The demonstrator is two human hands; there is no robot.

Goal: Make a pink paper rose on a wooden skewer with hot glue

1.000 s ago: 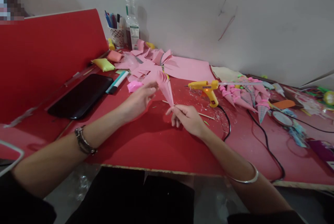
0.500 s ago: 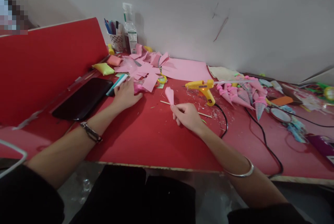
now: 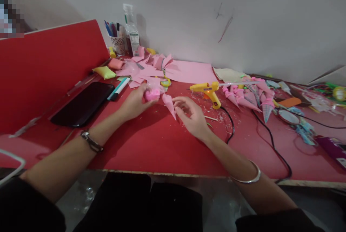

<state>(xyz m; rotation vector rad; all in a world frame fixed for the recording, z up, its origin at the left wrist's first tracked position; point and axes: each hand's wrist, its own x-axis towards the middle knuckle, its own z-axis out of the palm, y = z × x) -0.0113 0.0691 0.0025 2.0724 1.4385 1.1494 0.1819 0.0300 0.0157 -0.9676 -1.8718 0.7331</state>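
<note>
Right hand (image 3: 192, 116) pinches pink paper cone (image 3: 169, 104) lightly, other fingers spread, above red table (image 3: 151, 145). Left hand (image 3: 135, 103) grips pink clay lump (image 3: 151, 94) just beside cone mouth. Advise steadying cone tip; hot glue gun (image 3: 207, 90) rests beyond

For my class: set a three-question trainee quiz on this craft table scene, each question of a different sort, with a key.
1. True or false: the left hand holds a pink lump.
2. What does the right hand hold? A) scissors B) pink paper cone C) marker
3. Fill in: the yellow glue gun lies on the red table, to the ____ of the right hand.

Key: 1 true; 2 B; 3 right.
</note>
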